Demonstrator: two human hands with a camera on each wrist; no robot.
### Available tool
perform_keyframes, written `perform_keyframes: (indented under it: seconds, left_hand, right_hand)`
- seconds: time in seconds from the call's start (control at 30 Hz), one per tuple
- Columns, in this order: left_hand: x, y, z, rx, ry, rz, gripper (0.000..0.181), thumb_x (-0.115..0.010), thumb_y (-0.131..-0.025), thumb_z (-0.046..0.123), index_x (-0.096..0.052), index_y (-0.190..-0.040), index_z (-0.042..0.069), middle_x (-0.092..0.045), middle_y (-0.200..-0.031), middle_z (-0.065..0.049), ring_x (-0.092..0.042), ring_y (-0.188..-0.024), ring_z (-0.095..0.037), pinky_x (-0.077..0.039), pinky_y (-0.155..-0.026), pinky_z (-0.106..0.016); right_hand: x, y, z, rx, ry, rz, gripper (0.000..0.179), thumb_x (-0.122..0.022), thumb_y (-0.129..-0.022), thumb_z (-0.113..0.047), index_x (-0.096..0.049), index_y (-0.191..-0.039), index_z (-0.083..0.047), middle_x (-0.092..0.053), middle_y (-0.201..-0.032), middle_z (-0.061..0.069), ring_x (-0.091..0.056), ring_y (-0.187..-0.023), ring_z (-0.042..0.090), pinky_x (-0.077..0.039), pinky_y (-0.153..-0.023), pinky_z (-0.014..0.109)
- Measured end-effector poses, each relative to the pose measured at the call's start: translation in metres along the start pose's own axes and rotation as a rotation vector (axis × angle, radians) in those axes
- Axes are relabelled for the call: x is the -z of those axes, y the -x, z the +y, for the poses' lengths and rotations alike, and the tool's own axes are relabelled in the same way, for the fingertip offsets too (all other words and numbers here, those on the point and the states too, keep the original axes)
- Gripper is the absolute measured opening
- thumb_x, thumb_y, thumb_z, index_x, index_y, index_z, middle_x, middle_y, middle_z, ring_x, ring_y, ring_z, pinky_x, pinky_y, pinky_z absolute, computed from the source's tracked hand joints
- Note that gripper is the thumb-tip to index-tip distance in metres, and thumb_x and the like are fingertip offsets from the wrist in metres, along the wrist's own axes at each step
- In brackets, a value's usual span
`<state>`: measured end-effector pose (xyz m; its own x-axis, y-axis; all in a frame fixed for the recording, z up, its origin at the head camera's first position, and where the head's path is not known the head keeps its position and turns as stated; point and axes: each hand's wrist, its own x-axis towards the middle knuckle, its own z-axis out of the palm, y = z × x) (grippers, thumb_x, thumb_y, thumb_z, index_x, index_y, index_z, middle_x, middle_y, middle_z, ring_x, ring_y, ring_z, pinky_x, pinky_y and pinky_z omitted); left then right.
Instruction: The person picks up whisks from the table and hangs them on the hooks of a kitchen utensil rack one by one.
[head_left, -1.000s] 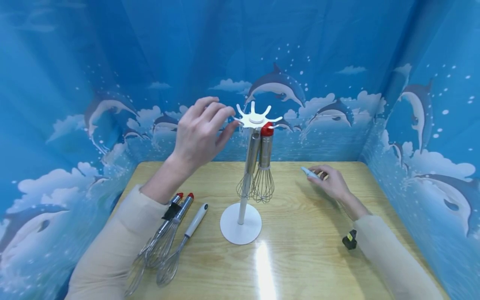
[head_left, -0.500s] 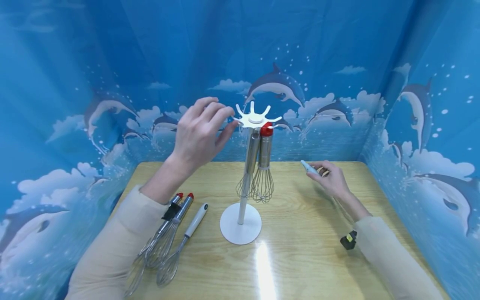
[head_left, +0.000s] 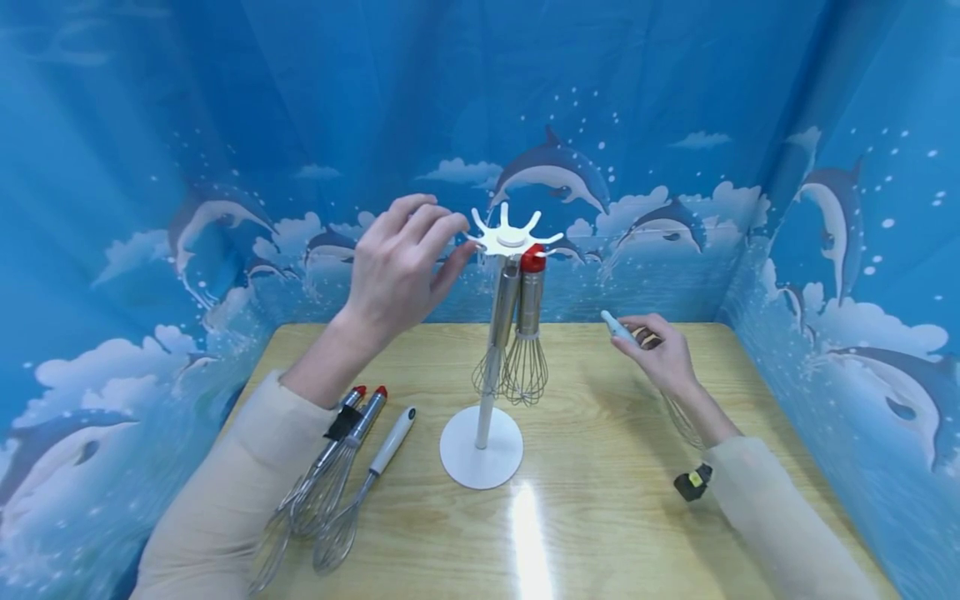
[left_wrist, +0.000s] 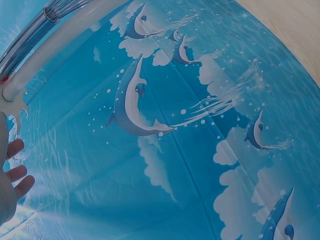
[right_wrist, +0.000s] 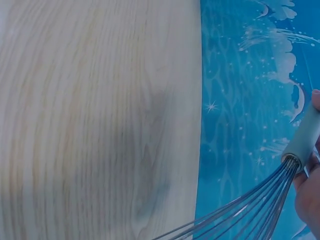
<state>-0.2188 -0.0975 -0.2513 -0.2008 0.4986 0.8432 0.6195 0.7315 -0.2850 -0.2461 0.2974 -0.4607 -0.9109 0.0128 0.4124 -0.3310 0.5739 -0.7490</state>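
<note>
My left hand (head_left: 401, 258) pinches a prong tip of the white spoked stand (head_left: 483, 467) between thumb and fingers. Two metal-handled whisks hang from the stand: a plain silver whisk (head_left: 504, 308) and a red-tipped whisk (head_left: 531, 304). On the right, my right hand (head_left: 663, 354) grips a whisk (right_wrist: 303, 140) by its light blue handle. Its handle end points up and to the left, and the wires slope down behind the forearm in the head view. In the left wrist view only some fingers (left_wrist: 17, 172) of the left hand show, just below the stand's spoked top.
On the left of the wooden table (head_left: 600, 517) lie several whisks: red-tipped metal whisks (head_left: 367, 417) and a white-handled whisk (head_left: 393, 442), partly behind the left forearm. A blue dolphin-print curtain (head_left: 465, 100) encloses the table's back and sides.
My right hand has risen slightly, and the whisk's handle tilts more upright. More of its wires show beside the forearm. My left hand and the stand stay put.
</note>
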Motion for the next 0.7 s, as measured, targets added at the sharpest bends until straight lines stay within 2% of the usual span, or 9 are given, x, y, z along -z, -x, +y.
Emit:
perform_keyframes:
  seconds: [0.23,0.37,0.5,0.7]
  left_hand:
    - [0.000,0.000,0.000,-0.003,-0.001,0.005,0.025,-0.069,-0.103,0.031,-0.073,-0.112,0.008,-0.079,-0.107,-0.012,-0.070,-0.112,-0.034,-0.063,-0.092,-0.042]
    - [0.000,0.000,0.000,-0.004,-0.001,0.008,0.025,-0.069,-0.103,0.031,-0.073,-0.112,0.008,-0.079,-0.107,-0.012,-0.070,-0.112,-0.034,-0.064,-0.092,-0.042]
    - [0.000,0.000,0.000,-0.004,-0.003,0.009,0.025,-0.069,-0.103,0.031,-0.073,-0.112,0.008,-0.079,-0.106,-0.012,-0.070,-0.112,-0.034,-0.064,-0.091,-0.042]
    - [0.000,0.000,0.000,-0.006,-0.005,0.010,0.025,-0.069,-0.103,0.031,-0.073,-0.112,0.008,-0.079,-0.106,-0.012,-0.070,-0.111,-0.034,-0.064,-0.091,-0.042]
  right_hand:
    - [0.000,0.005,-0.035,0.045,-0.056,0.056,0.031,-0.079,-0.091,-0.001,-0.073,-0.121,0.006,-0.068,-0.106,0.021,-0.059,-0.079,0.001,-0.047,-0.065,0.010]
    - [0.002,0.007,-0.052,0.052,-0.109,0.066,0.030,-0.079,-0.091,0.000,-0.073,-0.119,0.007,-0.068,-0.101,0.004,-0.060,-0.081,0.002,-0.049,-0.067,0.011]
    - [-0.002,0.005,-0.050,0.048,-0.155,0.069,0.030,-0.079,-0.090,0.001,-0.072,-0.119,0.007,-0.064,-0.099,-0.012,-0.059,-0.082,0.002,-0.050,-0.068,0.010]
    - [-0.009,-0.001,-0.040,0.068,-0.179,0.083,0.034,-0.080,-0.089,0.003,-0.072,-0.121,0.005,-0.061,-0.100,-0.018,-0.058,-0.083,-0.002,-0.050,-0.068,0.009]
